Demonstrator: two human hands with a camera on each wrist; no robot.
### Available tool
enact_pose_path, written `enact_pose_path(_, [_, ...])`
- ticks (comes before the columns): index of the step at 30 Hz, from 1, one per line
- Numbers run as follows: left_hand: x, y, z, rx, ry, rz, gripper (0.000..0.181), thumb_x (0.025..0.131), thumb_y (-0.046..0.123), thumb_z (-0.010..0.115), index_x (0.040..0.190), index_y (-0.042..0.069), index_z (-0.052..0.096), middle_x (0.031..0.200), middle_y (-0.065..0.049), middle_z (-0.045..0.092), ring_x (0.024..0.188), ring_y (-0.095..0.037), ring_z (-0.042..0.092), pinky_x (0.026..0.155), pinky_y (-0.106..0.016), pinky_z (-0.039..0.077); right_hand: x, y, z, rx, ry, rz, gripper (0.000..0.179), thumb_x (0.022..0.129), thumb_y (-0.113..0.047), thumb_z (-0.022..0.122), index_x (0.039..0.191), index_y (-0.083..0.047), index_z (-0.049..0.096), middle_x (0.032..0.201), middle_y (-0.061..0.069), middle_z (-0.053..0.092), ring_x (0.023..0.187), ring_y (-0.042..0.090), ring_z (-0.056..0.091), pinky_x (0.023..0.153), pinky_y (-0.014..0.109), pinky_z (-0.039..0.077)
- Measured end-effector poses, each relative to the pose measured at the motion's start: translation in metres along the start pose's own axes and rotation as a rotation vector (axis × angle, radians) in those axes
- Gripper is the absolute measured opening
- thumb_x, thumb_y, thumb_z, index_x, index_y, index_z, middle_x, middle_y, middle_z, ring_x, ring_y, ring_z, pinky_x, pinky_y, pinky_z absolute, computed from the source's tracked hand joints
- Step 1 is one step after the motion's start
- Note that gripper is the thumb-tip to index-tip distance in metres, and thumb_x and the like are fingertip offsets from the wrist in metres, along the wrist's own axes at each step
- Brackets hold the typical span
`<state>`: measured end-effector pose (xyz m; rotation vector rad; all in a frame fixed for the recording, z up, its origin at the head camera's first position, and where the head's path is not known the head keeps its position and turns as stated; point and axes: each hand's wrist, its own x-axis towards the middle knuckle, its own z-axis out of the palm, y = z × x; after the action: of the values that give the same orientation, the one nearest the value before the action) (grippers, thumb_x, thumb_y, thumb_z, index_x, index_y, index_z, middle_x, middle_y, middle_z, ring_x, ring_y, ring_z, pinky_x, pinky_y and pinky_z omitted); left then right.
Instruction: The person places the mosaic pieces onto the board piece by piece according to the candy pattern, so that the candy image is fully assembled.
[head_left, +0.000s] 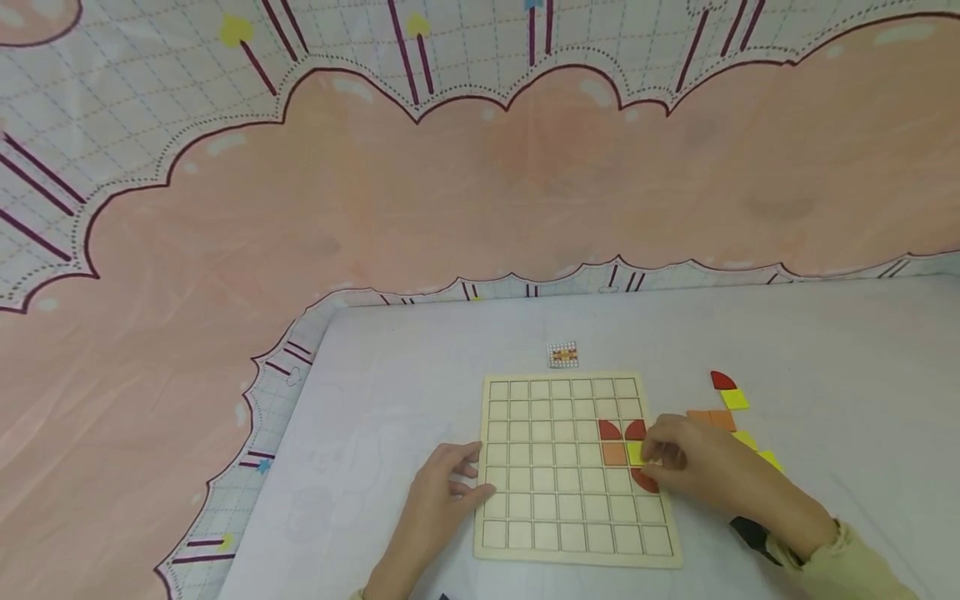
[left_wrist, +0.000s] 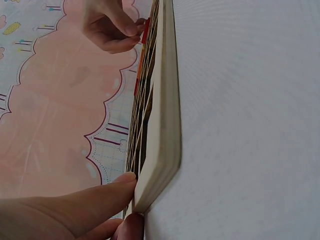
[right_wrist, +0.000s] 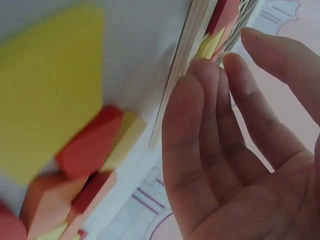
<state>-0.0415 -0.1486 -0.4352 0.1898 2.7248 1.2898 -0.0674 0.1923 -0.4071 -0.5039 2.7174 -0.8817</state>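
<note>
A pale wooden grid board [head_left: 555, 479] lies on the white table. My left hand [head_left: 446, 487] holds its left edge, with the thumb [left_wrist: 112, 192] over the rim and other fingers against the side. My right hand [head_left: 697, 454] is at the board's right edge. Its fingertips are right by a yellow square [head_left: 634, 452] and a red quarter-circle piece [head_left: 645, 481] on the grid. In the right wrist view a gap shows between thumb and fingers, nothing held in it. Two more red quarter-circles [head_left: 610, 430] and an orange square [head_left: 614, 454] sit in nearby cells.
Right of the board lie loose pieces: a red quarter-circle [head_left: 723, 381], a yellow square [head_left: 735, 399], orange squares [head_left: 722, 420] and more yellow ones, partly behind the right arm. A small pattern card [head_left: 562, 355] lies beyond the board. Cloud-patterned cloth [head_left: 450, 200] surrounds the table.
</note>
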Motion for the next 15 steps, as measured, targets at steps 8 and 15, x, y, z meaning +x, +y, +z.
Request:
enact_pose_path(8, [0.000,-0.002,0.002,-0.005,0.001,-0.009,0.052,0.081,0.011,0.080,0.128,0.003,0.060,0.111,-0.001,0.060,0.097,-0.015,0.061,0.076,-0.016,0.057,-0.001,0.013,-0.014,-0.042,0.068,-0.018,0.016,0.081,-0.017,0.081,0.087,-0.024,0.068,0.084,-0.014,0.060,0.077,0.005,0.053,0.066,0.021,0.051])
enact_pose_path(15, [0.000,-0.002,0.002,0.016,0.005,0.003,0.052,0.081,0.012,0.081,0.129,0.003,0.060,0.110,-0.001,0.061,0.097,-0.015,0.061,0.076,-0.015,0.057,-0.002,0.020,-0.023,-0.093,0.090,0.045,0.015,0.083,-0.021,0.081,0.094,-0.019,0.070,0.093,-0.008,0.065,0.082,0.011,0.058,0.071,0.027,0.056])
